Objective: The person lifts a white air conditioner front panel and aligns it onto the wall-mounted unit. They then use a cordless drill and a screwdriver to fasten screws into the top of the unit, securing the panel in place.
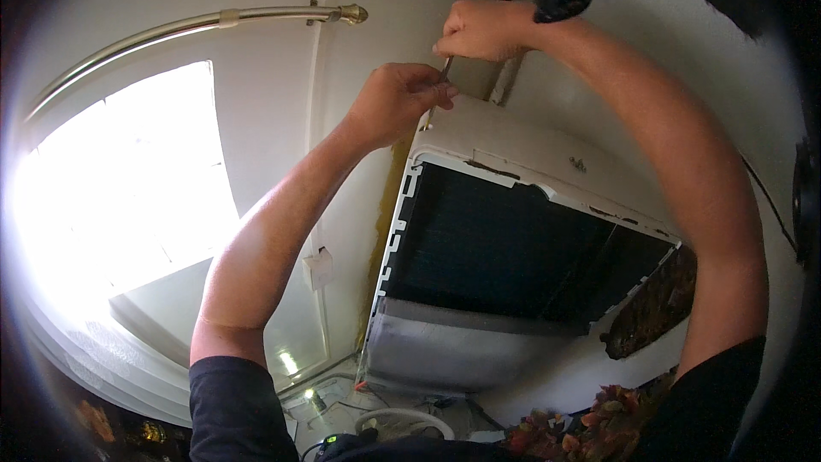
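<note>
A white wall-mounted air conditioner [534,139] has its front off, showing the dark fin panel [496,239] inside. At its upper left corner, a thin metal rod [445,68] like a screwdriver's shaft slants down toward the casing. My right hand [483,30] is closed around the rod's upper end, which its fingers hide. Just below, my left hand [400,103] pinches the same rod between thumb and fingers, close to the casing's top. Whatever the lower tip touches is too small to make out.
Left of the unit are a bright window [128,180] and a brass curtain rod [256,14]. A small white box [318,268] sits on the wall. Grey sheeting [453,342] hangs beneath the fins. Autumn-coloured leaves [599,419] and a dark wooden piece [654,304] are at lower right.
</note>
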Demonstrator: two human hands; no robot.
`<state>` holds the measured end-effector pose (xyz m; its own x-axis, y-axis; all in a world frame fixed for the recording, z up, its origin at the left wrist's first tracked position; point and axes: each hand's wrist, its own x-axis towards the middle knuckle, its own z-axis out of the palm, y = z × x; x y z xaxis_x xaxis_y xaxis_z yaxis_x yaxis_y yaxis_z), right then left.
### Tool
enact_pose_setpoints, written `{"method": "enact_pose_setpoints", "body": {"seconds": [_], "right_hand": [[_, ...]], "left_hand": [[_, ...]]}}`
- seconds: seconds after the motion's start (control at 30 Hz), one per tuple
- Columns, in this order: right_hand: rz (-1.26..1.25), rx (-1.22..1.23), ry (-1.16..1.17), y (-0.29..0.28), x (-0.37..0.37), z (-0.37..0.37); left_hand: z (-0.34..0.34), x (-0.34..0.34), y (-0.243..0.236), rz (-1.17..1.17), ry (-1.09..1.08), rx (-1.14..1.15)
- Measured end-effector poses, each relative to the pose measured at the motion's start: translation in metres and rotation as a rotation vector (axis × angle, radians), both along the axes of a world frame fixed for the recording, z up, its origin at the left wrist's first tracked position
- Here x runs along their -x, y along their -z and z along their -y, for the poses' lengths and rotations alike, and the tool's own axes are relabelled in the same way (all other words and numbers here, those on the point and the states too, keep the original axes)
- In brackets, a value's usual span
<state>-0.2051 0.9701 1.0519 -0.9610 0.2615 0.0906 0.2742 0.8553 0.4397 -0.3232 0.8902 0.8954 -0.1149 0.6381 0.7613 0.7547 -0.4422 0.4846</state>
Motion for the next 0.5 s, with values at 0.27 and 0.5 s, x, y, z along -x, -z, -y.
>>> {"method": "enact_pose_setpoints", "body": {"seconds": [0.27, 0.5], "right_hand": [[-0.083, 0.048, -0.277, 0.014, 0.0, -0.026], [-0.361, 0.189, -0.229, -0.005, -0.026, -0.021]], "left_hand": [[-0.002, 0.001, 0.005, 0.162, 0.127, 0.094], [0.003, -0.027, -0.032, 0.09, 0.021, 0.013]]}}
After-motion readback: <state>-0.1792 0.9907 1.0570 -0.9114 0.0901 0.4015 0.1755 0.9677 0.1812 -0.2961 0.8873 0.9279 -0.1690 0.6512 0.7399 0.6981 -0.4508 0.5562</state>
